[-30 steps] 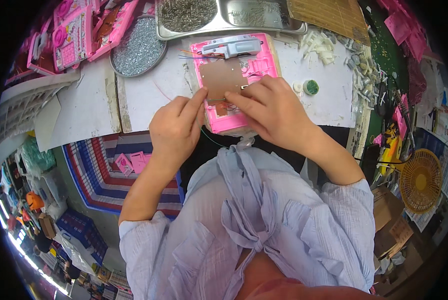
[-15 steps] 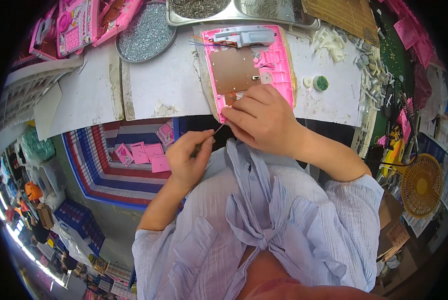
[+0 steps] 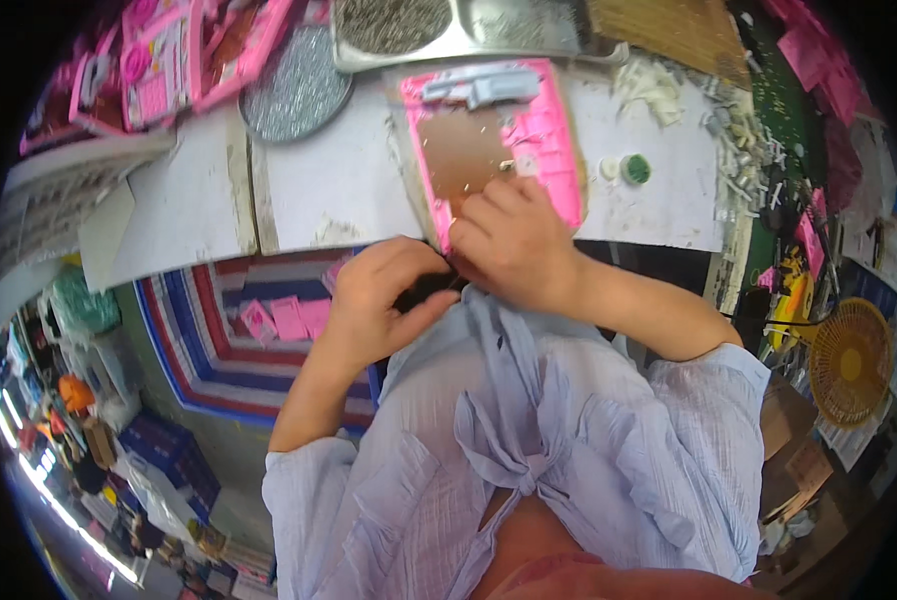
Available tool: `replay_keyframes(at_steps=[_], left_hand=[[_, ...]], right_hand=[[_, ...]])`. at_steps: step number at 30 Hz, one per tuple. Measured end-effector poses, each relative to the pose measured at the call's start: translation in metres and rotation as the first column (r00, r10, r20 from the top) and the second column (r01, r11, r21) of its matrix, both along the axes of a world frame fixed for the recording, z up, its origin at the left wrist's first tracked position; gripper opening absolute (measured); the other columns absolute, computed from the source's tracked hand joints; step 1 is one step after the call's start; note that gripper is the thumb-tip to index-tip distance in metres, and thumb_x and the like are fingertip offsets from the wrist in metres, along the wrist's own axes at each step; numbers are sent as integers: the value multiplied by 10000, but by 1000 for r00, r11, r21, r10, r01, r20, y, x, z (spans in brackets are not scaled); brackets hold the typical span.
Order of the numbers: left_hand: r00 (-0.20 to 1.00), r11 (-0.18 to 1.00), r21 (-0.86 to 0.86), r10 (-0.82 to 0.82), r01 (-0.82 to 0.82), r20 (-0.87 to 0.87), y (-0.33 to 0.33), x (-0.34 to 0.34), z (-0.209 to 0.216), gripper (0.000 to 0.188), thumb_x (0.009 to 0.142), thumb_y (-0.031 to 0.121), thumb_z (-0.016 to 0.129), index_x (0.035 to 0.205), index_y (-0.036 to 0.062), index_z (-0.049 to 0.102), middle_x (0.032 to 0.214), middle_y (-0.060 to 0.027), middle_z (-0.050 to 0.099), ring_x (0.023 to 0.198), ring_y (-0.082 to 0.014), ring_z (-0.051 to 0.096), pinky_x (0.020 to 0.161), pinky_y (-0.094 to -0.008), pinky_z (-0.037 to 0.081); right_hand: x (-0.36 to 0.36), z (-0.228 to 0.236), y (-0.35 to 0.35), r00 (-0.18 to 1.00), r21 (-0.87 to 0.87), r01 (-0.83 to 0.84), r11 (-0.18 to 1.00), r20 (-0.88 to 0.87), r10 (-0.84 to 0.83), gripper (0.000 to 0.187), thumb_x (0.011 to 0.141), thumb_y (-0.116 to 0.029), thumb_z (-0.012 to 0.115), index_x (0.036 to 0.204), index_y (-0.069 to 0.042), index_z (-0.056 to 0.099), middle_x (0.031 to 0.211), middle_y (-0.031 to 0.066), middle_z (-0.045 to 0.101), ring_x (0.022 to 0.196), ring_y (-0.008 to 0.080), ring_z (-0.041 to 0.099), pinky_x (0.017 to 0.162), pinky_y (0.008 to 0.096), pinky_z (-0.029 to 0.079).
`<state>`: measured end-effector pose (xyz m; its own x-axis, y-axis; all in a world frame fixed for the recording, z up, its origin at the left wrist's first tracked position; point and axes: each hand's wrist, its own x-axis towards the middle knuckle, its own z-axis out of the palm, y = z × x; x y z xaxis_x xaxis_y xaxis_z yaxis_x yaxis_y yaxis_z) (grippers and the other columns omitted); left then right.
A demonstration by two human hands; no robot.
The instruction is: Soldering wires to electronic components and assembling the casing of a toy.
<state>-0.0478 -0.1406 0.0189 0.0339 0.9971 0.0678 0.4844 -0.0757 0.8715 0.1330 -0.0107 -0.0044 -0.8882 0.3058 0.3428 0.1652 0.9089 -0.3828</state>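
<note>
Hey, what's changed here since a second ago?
The left hand has come off the brown board and dropped lower in view. The right hand has moved from the board down to the near end of the pink casing. Whether either holds anything is unclear. The board still lies in the casing.

blurred pink casing (image 3: 541, 132), near edge partly behind right hand (image 3: 514, 240)
</note>
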Motion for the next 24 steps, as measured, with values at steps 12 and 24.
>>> replay_keyframes(at_steps=[12, 24], left_hand=[[946, 930, 248, -209, 270, -249, 32, -25, -27, 197, 798, 121, 827, 945, 74, 705, 847, -94, 597, 731, -289, 616, 608, -399, 503], [966, 966, 125, -208, 228, -155, 34, -33, -21, 187, 795, 111, 825, 934, 75, 705, 878, -92, 603, 768, -282, 625, 646, -385, 526]], right_hand=[[59, 71, 235, 882, -396, 404, 825, -70, -466, 149, 922, -104, 730, 1021, 6, 748, 930, 81, 752, 828, 131, 671, 774, 301, 533], [-154, 92, 425, 760, -430, 248, 868, -469, -449, 270, 938, -199, 673, 1121, -1, 673, 858, 83, 701, 781, 227, 667, 721, 343, 526]])
